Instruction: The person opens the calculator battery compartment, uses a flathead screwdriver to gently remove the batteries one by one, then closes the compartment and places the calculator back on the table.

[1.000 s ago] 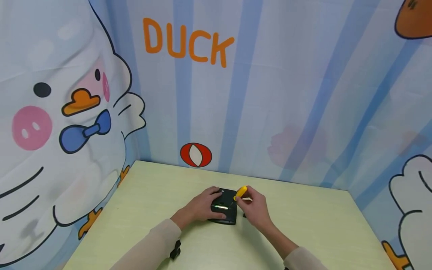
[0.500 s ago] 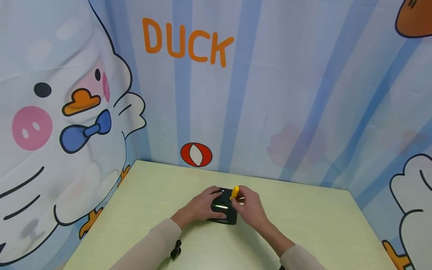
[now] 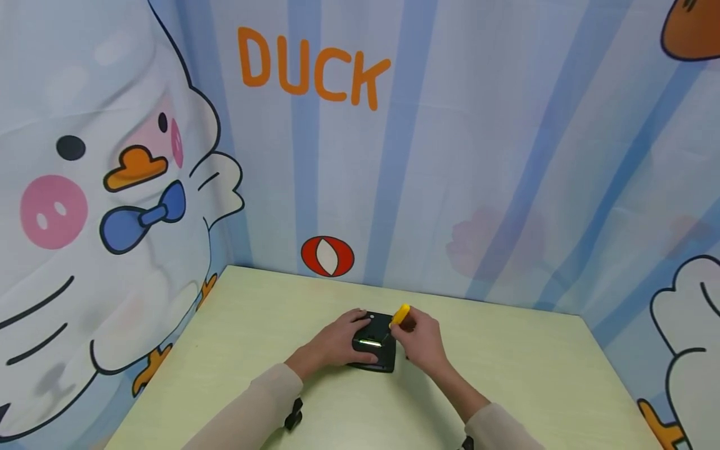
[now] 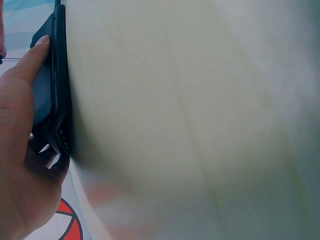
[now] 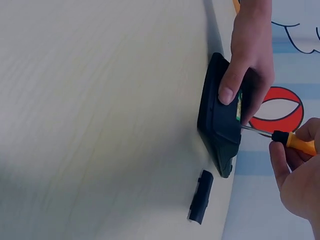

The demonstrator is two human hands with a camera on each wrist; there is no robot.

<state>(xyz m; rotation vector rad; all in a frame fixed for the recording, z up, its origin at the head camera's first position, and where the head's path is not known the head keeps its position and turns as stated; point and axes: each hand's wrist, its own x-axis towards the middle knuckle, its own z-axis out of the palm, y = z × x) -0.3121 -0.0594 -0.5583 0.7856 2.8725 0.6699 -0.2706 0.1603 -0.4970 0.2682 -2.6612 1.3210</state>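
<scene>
A black box-shaped device point(image 3: 385, 360) with a lit greenish strip lies on the table. Across it, my left hand point(image 3: 339, 342) grips, thumb along the near side and fingers over the far part; the left wrist view shows the thumb pressing on the casing point(image 4: 59, 80). In my right hand point(image 3: 424, 342) is a small screwdriver point(image 3: 401, 314), its yellow handle pinched between thumb and fingers and tilted to the right. From the right wrist view, the metal shaft point(image 5: 257, 131) runs to the device's upper face; its tip is hidden there.
A small black cover-like piece point(image 5: 201, 197) lies on the table beside the device's right side. The pale table point(image 3: 506, 369) ends at a printed curtain point(image 3: 427, 187) behind and on both sides. A black strap-like item point(image 3: 293, 415) sits at my left cuff.
The screwdriver handle swung left and more upright with my right hand, then came back to the right. My left hand and the device stay in place.
</scene>
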